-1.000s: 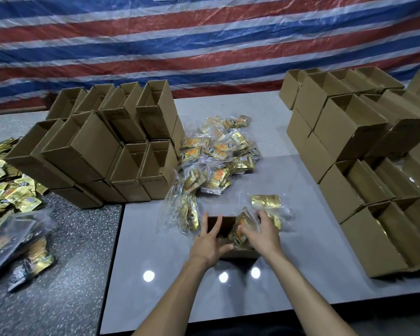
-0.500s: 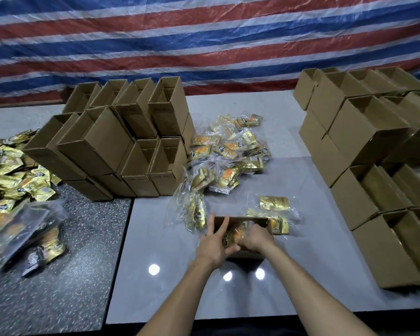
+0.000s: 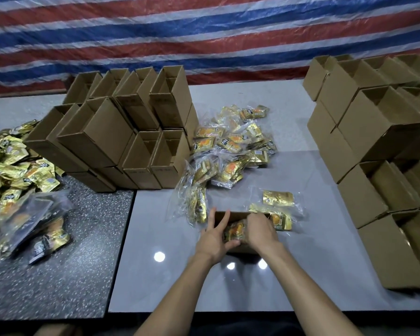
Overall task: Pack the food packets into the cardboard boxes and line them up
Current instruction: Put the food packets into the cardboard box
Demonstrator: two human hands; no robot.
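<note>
1. The small open brown cardboard box [image 3: 230,215] stands on the glossy pale grey desk [image 3: 180,275], right in front of the person. A gold and orange foil food packet [image 3: 235,232] lies partly inside its mouth.
2. The left hand [image 3: 212,235] lies flat against the box's left wall with its fingers straight and the thumb at the near edge. It steadies the box rather than gripping it. That brace should probably hold firm so the light box does not slide on the slick desk.
3. The right hand [image 3: 261,229] is curled over the packet's right end, and its fingertips are hidden inside the box. The push looks best aimed straight down, keeping the packet flat so it does not catch on the walls.
4. The crinkly wrap may spring back, so a short press before letting go seems wise.
5. Two loose gold packets [image 3: 278,198] lie just beside the box on its far right side, within easy reach if the box takes more.
6. The filled brown boxes [image 3: 386,251] stand in rows at the right. The finished box likely belongs flush against them, mouth facing the same way.
</note>
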